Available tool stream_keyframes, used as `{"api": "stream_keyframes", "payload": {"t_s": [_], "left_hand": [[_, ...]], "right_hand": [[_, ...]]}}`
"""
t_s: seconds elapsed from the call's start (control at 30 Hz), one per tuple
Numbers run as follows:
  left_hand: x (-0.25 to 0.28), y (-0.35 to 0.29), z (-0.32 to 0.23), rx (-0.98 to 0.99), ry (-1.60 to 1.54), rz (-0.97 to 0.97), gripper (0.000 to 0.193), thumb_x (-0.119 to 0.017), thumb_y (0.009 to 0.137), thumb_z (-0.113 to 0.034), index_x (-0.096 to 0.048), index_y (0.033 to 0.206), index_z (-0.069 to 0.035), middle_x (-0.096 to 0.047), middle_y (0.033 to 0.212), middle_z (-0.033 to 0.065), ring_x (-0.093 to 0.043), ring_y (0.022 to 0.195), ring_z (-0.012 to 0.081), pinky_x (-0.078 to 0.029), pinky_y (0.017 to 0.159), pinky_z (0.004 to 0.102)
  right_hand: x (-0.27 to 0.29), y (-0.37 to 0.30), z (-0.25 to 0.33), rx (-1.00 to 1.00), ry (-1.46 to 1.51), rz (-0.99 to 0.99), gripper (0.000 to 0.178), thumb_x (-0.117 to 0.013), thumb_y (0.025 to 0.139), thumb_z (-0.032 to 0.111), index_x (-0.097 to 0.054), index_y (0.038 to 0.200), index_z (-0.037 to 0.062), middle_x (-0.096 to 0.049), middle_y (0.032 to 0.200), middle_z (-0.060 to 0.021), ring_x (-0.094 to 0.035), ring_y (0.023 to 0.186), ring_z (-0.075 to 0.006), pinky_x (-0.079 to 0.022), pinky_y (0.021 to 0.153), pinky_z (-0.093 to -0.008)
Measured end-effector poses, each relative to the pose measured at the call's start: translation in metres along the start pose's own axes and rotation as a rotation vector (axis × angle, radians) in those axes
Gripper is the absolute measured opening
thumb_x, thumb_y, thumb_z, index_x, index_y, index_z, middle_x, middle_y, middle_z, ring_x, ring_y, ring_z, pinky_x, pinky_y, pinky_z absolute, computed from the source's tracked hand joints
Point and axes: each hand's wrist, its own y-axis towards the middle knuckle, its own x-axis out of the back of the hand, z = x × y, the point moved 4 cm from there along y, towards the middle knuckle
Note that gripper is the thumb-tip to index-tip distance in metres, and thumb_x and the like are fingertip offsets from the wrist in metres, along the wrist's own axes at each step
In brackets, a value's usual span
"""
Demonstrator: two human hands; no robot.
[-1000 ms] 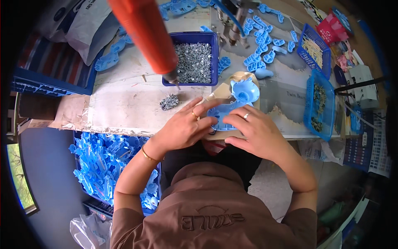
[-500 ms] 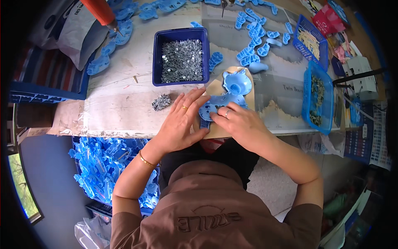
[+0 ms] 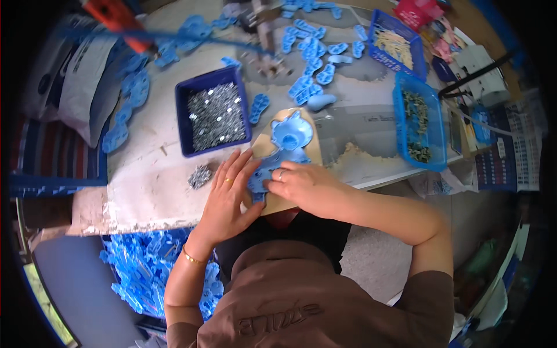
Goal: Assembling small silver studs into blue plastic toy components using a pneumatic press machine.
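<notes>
One blue shell (image 3: 292,133) lies on one tan board (image 3: 314,152) at the near edge of the counter (image 3: 139,197). The shell's rounded, eared end points away from the person; its near part sits between the two hands. The left hand (image 3: 228,197) is at the shell's left side, fingers extended and thumb spread, closed on nothing. The right hand (image 3: 306,187) covers the shell's near right part with fingers bent and fingertips on it; whether it pinches a small part cannot be told.

One screw pile (image 3: 200,177) lies just left of the left hand. One dark blue bin (image 3: 182,116), filled with screws too many to count, stands on its far side. One loose blue part (image 3: 259,108) lies between bin and board.

Far of the board is a cluster of more than ten blue parts (image 3: 313,48). To the right stand one basket (image 3: 400,66) of pale strips and, nearer, one light blue tray (image 3: 438,130) of small pieces. One orange driver (image 3: 119,23) hangs at far left, blurred.
</notes>
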Motion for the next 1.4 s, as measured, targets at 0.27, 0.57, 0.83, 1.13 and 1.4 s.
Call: {"api": "stream_keyframes", "payload": {"t_s": [0.27,0.57,0.83,1.13,1.4], "left_hand": [[0.000,0.001,-0.021,0.047,-0.068,0.002,0.065,-0.072,0.074,-0.004,-0.048,0.134,-0.005,-0.044,0.145,0.0172,-0.034,0.139,0.0393,-0.030,0.113,0.0474],[0.005,0.018,-0.040,-0.001,-0.045,-0.091,0.028,-0.071,0.076,0.000,-0.068,0.104,-0.007,-0.060,0.126,0.0128,-0.048,0.126,0.0382,-0.042,0.103,0.0463],[0.002,0.021,-0.045,0.002,-0.016,-0.090,0.026,-0.072,0.074,0.002,-0.070,0.097,-0.008,-0.065,0.117,0.0092,-0.056,0.117,0.0346,-0.046,0.098,0.0443],[0.000,0.037,-0.042,0.018,-0.070,-0.091,0.025,-0.072,0.073,0.004,-0.070,0.095,-0.007,-0.066,0.114,0.0102,-0.057,0.115,0.0356,-0.048,0.095,0.0434],[0.000,0.043,-0.042,-0.032,-0.111,-0.083,0.024,-0.071,0.074,0.004,-0.069,0.096,-0.006,-0.066,0.114,0.0107,-0.058,0.114,0.0352,-0.049,0.093,0.0425]], "right_hand": [[0.086,-0.044,-0.116,-0.386,0.450,-0.227,0.020,-0.062,0.091,0.016,-0.069,0.101,0.0007,-0.070,0.085,-0.0087,-0.067,0.075,-0.0197,-0.052,0.070,-0.0323],[0.161,-0.153,-0.352,-1.040,-0.212,-0.619,0.015,-0.064,0.082,0.013,-0.073,0.093,0.0061,-0.071,0.087,-0.0138,-0.068,0.083,-0.0255,-0.053,0.073,-0.0387],[0.140,-0.104,-0.438,-1.130,-0.246,-0.295,0.018,-0.066,0.079,0.012,-0.076,0.094,0.0154,-0.071,0.100,-0.0127,-0.068,0.095,-0.0301,-0.053,0.084,-0.0414],[0.121,-0.086,-0.467,-1.293,-0.507,-0.151,0.023,-0.064,0.081,0.014,-0.073,0.102,0.0126,-0.069,0.106,-0.0175,-0.067,0.099,-0.0328,-0.053,0.084,-0.0453],[0.160,-0.096,-0.433,-0.880,-0.144,-0.885,0.021,-0.070,0.081,0.011,-0.061,0.098,0.0054,-0.067,0.081,-0.0123,-0.066,0.075,-0.0229,-0.052,0.064,-0.0328]]}}
